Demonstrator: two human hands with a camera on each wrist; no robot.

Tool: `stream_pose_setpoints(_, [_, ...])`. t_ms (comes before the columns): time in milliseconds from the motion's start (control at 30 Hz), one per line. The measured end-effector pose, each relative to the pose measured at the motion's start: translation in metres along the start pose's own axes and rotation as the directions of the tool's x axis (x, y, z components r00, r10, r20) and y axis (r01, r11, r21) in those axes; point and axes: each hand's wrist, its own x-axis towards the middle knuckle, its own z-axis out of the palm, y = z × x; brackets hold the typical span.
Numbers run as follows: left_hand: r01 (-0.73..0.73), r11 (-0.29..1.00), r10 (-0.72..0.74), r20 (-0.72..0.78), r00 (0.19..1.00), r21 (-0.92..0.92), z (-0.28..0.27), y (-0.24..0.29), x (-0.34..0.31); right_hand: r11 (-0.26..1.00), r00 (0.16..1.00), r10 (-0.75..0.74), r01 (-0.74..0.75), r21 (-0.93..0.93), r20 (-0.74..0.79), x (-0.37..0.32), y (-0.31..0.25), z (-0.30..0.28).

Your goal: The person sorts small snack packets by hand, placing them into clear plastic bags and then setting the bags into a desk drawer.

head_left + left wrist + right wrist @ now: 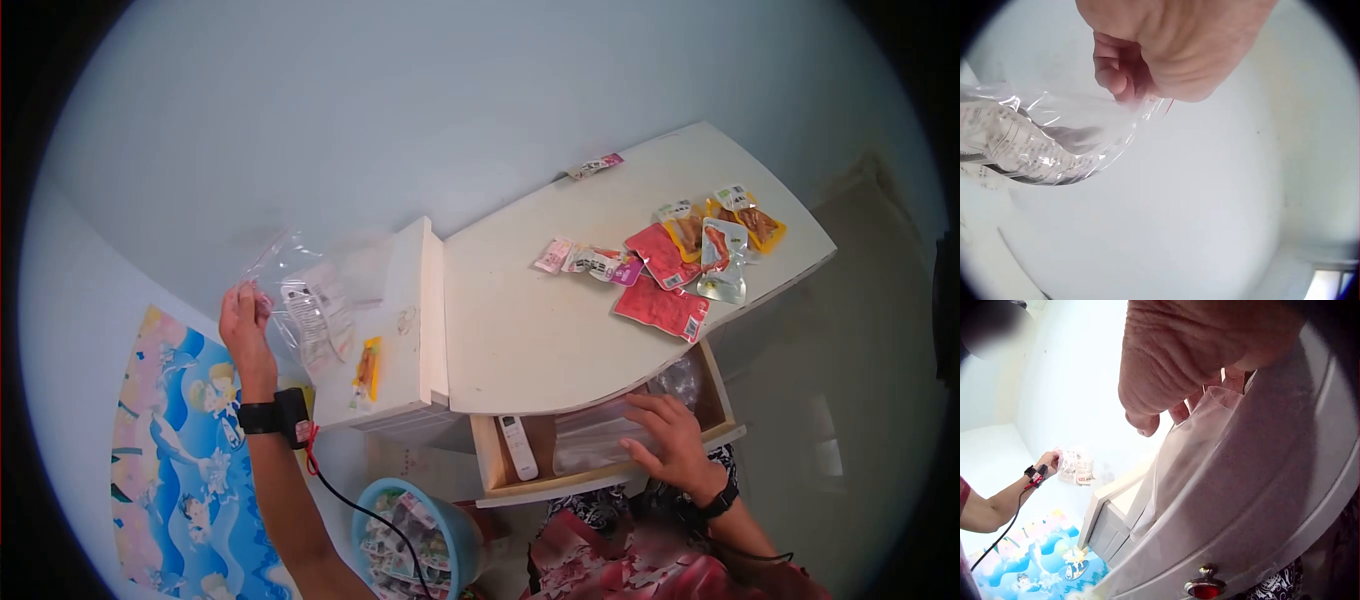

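Observation:
My left hand is raised at the left, pinching the top edge of a clear zip bag. White packets with printed text show through its plastic in the left wrist view. The bag hangs over the small white cabinet top, close to the wall. At the lower right, my right hand is over the pulled-out drawer, fingers spread and slightly bent. Flat clear plastic bags lie under it in the drawer. In the right wrist view the fingertips reach the edge of a clear bag.
On the white desktop lie red packets, a silver packet and yellow packets. A yellow packet is on the small cabinet. The drawer holds a white remote control. A blue bin full of packets stands below.

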Motion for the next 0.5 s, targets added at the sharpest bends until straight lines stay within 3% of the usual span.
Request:
stream_pose_setpoints(67, [0.073, 0.971, -0.062, 0.057, 0.996, -0.229, 0.022, 0.012, -0.007, 1.000, 0.999, -0.017, 0.017, 0.007, -0.042, -0.001, 0.002, 0.000])
stream_pose_setpoints(200, [0.134, 0.906, -0.026, 0.264, 0.964, -0.401, 0.054, 0.020, -0.028, 0.999, 0.991, -0.040, 0.044, 0.029, -0.129, -0.002, -0.003, -0.004])
stream_pose_setpoints(367, [0.158, 0.868, 0.023, 0.357, 0.934, -0.470, 0.115, -0.001, -0.048, 0.998, 0.981, -0.051, 0.055, 0.019, -0.188, -0.007, -0.003, -0.003])
stream_pose_setpoints(500, [0.196, 0.867, -0.037, 0.332, 0.942, -0.458, 0.170, -0.007, -0.058, 0.997, 0.982, -0.065, 0.070, 0.023, -0.179, -0.007, -0.003, -0.002])
